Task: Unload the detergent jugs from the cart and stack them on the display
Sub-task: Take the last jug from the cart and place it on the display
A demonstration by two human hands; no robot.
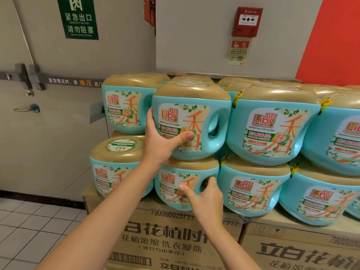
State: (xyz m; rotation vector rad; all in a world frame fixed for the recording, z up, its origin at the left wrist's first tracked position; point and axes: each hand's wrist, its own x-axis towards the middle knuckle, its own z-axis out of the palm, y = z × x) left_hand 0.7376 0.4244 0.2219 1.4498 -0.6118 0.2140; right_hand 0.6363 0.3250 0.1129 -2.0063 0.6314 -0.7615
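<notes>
Upright, jugs (272,121) atop cartons (175,240)

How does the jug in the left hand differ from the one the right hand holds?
The upper jug stands in the second tier, directly above the lower jug, which rests on a cardboard box. The left hand grips the upper jug's side, thumb on its label; the right hand hooks fingers into the lower jug's handle hole. Both are teal with gold lids and Liby labels.
</notes>
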